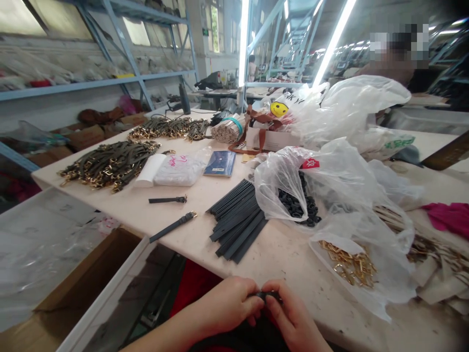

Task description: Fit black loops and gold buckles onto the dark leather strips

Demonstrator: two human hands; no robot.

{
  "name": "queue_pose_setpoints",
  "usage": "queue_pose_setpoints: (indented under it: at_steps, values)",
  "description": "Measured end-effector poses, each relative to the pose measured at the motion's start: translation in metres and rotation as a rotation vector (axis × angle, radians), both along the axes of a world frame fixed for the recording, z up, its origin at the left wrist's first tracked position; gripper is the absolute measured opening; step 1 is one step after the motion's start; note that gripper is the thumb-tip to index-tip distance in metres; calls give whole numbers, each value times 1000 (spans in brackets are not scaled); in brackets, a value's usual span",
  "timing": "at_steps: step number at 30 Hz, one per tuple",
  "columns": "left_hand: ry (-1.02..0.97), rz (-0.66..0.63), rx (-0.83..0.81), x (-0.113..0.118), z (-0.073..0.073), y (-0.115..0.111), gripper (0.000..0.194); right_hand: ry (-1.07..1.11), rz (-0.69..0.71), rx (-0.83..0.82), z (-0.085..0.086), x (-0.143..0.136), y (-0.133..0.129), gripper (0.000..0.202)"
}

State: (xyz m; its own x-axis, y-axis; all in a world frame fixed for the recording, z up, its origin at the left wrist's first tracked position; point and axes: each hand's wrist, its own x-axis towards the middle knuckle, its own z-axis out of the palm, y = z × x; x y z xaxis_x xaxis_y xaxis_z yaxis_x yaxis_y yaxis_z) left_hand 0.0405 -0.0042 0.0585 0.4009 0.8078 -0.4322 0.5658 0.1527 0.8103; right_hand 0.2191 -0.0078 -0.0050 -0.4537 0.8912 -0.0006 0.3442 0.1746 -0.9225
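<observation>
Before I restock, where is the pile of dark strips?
Centrally in the head view, the dark strips lie on the table, left of the bag of black pieces.

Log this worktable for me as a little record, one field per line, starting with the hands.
left hand: pinching a small dark piece
right hand: pinching the same piece
ahead of hands: dark strips, laid roughly side by side
left of strips: two loose straps, lying apart
far left of table: heap of straps with gold buckles
right of strips: clear plastic bag with small black pieces
farther right: gold metal pieces in clear plastic
beyond strips: blue booklet, lying flat
</observation>
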Motion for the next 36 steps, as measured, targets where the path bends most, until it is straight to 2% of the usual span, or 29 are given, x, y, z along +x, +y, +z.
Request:
queue_pose_setpoints:
  at_steps: [5, 10, 13, 18, 22, 24, 25, 27, 29, 31, 33, 36]
  values:
    - [103, -97, 92, -6, 3, 3, 25, 36, -62, 112, -12, -5, -5, 16]
    - [331, -128, 293, -12, 3, 8, 30, -56, -76, 213, -2, 1, 5, 15]
    - [298, -169, 318, -11, 1, 8, 32, -43, -61, 197, -2, 1, 4, 14]
    - [208, -176, 311, -5, -7, 4, 36, 7, -53, 180, -11, -3, -5, 15]
    - [263, -222, 352, -12, -8, 9, 34, -12, -19, 68, -7, -7, 1, 19]
    - [390, -151, 434, -29, -6, 18, 31, 7, -38, 35, 0, -9, 9, 33]
    - [474, -63, 481, -42, -4, 25, 29, 25, -62, 28, 4, -10, 14, 40]
    - [740, 222, 557, -75, 1, 42, 33, 55, -126, 20, 9, -10, 22, 46]
    - [867, 358, 603, -111, 5, 62, 39, 48, -165, 1, 10, -10, 27, 41]
    - [932, 410, 663, -139, 9, 80, 36, 11, -146, -17, 7, -8, 27, 35]
    - [977, 431, 717, -151, 10, 90, 35, -23, -94, -17, 1, -6, 24, 33]
    - [992, 379, 794, -138, 5, 89, 31, -55, -71, -2, -4, -3, 21, 32]
